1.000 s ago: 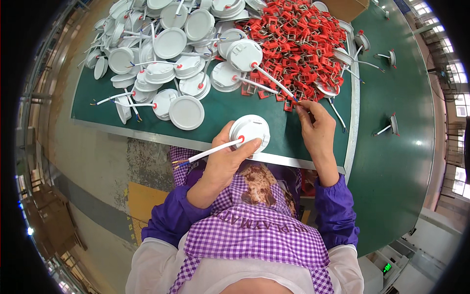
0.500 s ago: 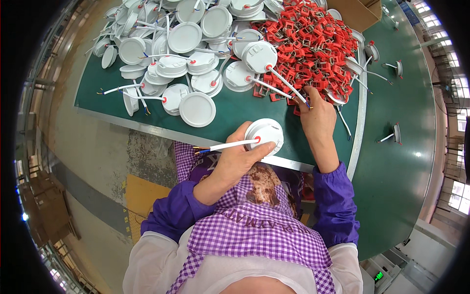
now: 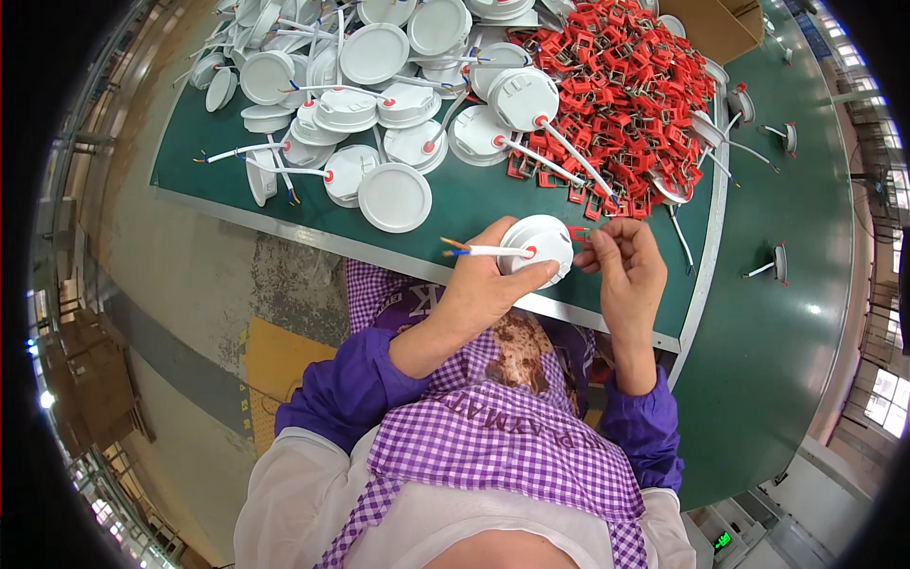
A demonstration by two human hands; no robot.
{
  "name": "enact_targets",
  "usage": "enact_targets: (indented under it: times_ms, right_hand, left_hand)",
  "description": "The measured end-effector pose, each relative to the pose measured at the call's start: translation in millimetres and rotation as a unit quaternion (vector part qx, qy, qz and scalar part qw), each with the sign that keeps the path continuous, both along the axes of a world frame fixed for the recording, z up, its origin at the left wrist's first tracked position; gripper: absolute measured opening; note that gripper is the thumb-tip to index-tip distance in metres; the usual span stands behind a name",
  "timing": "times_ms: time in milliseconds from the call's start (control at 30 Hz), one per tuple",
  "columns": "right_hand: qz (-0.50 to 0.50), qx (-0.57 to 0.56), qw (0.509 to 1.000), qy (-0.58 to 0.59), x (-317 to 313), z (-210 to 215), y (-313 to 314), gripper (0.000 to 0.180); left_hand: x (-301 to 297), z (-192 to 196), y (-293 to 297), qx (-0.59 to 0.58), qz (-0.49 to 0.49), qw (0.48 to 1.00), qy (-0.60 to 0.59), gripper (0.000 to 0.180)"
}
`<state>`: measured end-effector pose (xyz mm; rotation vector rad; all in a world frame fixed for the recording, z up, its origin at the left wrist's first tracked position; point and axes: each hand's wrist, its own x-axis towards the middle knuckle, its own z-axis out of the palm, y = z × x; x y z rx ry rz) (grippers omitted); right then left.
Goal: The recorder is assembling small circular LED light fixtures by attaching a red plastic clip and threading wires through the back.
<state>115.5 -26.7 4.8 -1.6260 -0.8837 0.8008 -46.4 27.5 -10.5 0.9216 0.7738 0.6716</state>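
Observation:
My left hand (image 3: 482,292) is closed around a round white downlight (image 3: 542,245), its thumb across the housing. From the red grommet on this light a short white cable runs left, ending in bare brown and blue wires. Between the thumb and fingertips of my right hand (image 3: 626,266) is a small red spring clip (image 3: 577,233), close against the light's right rim; I cannot tell whether it touches. Just beyond my hands, a heap of red spring clips (image 3: 626,104) lies on the green table (image 3: 284,213). Many more white downlights (image 3: 395,197) are piled left of it.
A cardboard box (image 3: 725,28) stands behind the clips. A metal edge strip (image 3: 706,256) divides the table from a green conveyor belt (image 3: 787,370) on the right, where several downlights with clips (image 3: 780,264) lie spaced apart.
My right hand has come back from the heap toward the held downlight, bringing a red spring clip. My left hand still grips the light, now slightly farther right in view.

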Motion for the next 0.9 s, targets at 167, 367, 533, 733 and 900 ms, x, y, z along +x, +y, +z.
enact_targets:
  times_ms: [167, 367, 533, 733, 900]
  right_hand:
    - [0.006, -0.021, 0.997, 0.072, -2.0, -1.6, -13.6, 0.013]
    - [0.063, -0.114, 0.978, 0.165, 9.4, -3.6, -17.2, 0.016]
    - [0.062, -0.092, 0.982, 0.153, 16.5, -7.4, -20.7, 0.017]
    - [0.042, -0.016, 0.987, -0.151, -6.5, 12.3, -27.9, 0.016]
    - [0.057, 0.037, 0.954, -0.294, -23.3, 13.9, -28.3, 0.018]
  left_hand:
    - [-1.4, 8.6, 0.0, 0.087, -0.047, 0.992, 0.075, 0.029]
    - [0.4, 2.2, -4.5, 0.104, -0.046, 0.991, 0.071, 0.027]
    - [-2.3, 4.0, -4.7, 0.106, -0.037, 0.990, 0.083, 0.030]
    - [0.7, -5.3, -6.5, 0.159, -0.024, 0.980, 0.117, 0.030]
    - [3.3, 4.7, -6.6, 0.142, -0.030, 0.982, 0.125, 0.029]
